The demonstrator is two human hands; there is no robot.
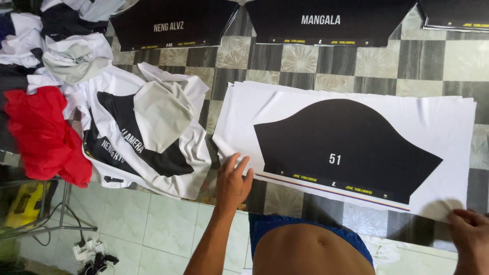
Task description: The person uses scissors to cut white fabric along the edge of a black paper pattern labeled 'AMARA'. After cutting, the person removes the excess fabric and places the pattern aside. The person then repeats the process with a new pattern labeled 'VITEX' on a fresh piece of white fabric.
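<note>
Flat under the left hand [233,179], fingers spread, lies the white sheet stack [285,109], its black sleeve print [346,145] just beyond; the right hand [469,231] seemingly pinches its near corner.

No packages, labels, signs, screens.

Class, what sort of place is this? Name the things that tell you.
Probably a small garment-printing or tailoring workshop: a stack of white sheets printed with black cut-piece shapes, a heap of cut fabric beside it, and more black printed panels laid out.
</note>
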